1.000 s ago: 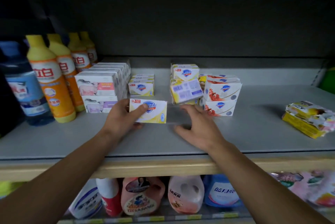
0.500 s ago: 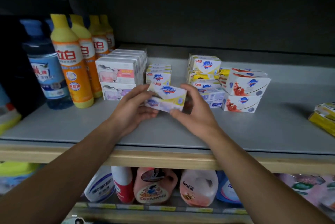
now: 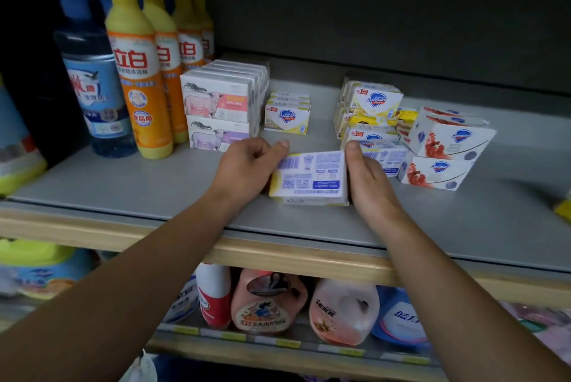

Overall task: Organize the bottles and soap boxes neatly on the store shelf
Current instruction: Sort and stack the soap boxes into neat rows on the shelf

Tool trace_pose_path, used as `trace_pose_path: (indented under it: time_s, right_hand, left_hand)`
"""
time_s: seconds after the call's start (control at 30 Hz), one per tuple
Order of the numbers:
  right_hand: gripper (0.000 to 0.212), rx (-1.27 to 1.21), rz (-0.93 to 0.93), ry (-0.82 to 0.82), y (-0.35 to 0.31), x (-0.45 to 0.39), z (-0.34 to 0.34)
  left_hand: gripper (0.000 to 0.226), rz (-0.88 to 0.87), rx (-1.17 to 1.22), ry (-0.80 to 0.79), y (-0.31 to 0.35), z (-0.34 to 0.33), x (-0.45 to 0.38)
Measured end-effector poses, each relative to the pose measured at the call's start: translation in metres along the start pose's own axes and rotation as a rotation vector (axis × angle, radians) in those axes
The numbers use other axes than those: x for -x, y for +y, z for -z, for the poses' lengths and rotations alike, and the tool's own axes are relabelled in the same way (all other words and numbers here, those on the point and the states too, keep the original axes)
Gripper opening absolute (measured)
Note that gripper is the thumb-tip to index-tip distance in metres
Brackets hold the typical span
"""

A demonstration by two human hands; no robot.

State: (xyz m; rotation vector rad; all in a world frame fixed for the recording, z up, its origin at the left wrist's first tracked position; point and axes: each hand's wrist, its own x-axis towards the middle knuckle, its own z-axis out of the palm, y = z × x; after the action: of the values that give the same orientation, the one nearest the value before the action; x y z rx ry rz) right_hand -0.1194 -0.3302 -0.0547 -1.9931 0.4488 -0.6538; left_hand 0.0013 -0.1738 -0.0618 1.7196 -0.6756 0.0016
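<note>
Head view: left hand [image 3: 247, 165] and right hand [image 3: 369, 179], fingers curled, grip the white-and-yellow cardboard soap box [image 3: 310, 177] barcode-up above the grey metal shelf [image 3: 139, 183]; fingertips hidden behind it.

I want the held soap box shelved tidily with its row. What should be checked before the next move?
1. Left hand grips the soap box at its left end: ok.
2. Right hand holds its right end: ok.
3. Printed front facing outward: not ok, barcode side is up.
4. Matching yellow row stands upright and orderly: ok.
5. Bare shelf in front of that row: ok.
6. Mixed pile on the right is tidy: not ok.
</note>
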Motion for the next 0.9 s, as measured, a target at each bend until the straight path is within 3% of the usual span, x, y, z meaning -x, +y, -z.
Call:
trace_pose_path:
  time_s: [0.1,0.37,0.5,0.63,0.73,0.9]
  right_hand:
    - [0.059,0.017,0.019,0.06,0.005,-0.003,0.001]
    - [0.057,0.034,0.081,0.094,0.008,-0.003,0.003]
    - [0.056,0.011,0.036,0.096,0.004,-0.001,0.002]
    - [0.035,-0.111,-0.004,0.021,0.0,0.001,0.002]
    - [0.011,-0.06,0.085,0.011,0.0,0.001,0.0]
    - [0.026,-0.119,0.2,0.019,-0.005,0.009,0.003]
  left_hand:
    - [0.046,0.021,-0.028,0.011,-0.002,-0.001,-0.001]
    - [0.017,-0.006,-0.036,-0.2,0.005,-0.002,0.003]
    - [0.019,-0.042,-0.09,-0.286,0.006,-0.002,0.005]
    - [0.002,-0.123,0.035,-0.204,0.006,-0.002,0.006]
    - [0.012,-0.138,0.066,-0.14,0.005,-0.001,0.007]
    - [0.03,-0.131,0.05,-0.081,0.005,-0.001,0.008]
